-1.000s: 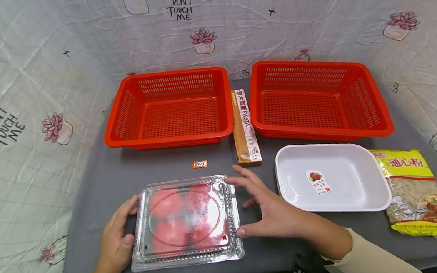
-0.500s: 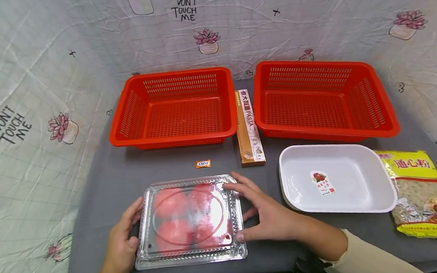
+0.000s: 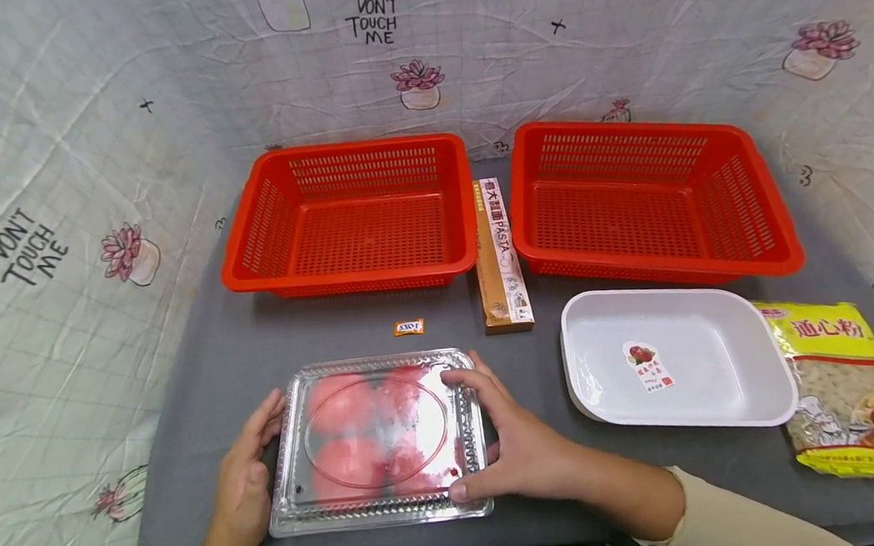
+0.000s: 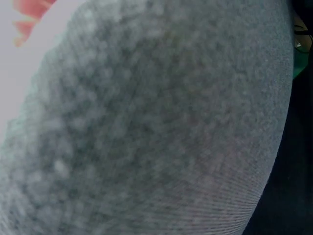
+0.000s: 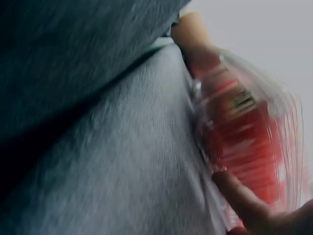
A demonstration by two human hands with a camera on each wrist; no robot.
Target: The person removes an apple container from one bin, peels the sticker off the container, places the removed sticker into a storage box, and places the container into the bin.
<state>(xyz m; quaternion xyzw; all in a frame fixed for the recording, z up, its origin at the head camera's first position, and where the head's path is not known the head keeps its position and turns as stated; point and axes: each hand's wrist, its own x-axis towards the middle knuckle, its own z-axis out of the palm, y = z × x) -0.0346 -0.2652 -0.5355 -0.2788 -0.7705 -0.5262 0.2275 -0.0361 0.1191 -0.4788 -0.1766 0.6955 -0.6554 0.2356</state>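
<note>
A clear plastic clamshell box (image 3: 382,510) with several round reddish things inside lies lid-up on the grey surface, in front of the person. Along its left side lies the left hand (image 3: 241,489), fingers fairly straight by the edge. From the right, the right hand (image 3: 518,443) holds the box, its index finger over the lid's far right corner and its thumb over the near right corner; the other fingers are partly hidden beside the wall. The right wrist view shows the thumb (image 5: 244,198) against the box. Grey cloth fills most of the left wrist view.
Two red baskets (image 3: 362,276) (image 3: 654,265) stand at the back, with a pasta box (image 3: 502,261) between them. A small orange wrapped packet (image 3: 409,327) lies beyond the clamshell. To the right are a white tray (image 3: 701,357) and a yellow bag of macaroni (image 3: 850,390).
The right hand has moved left onto the clamshell's right side, its thumb now over the near corner. The left hand stays by the left edge. The whole head view has shifted slightly.
</note>
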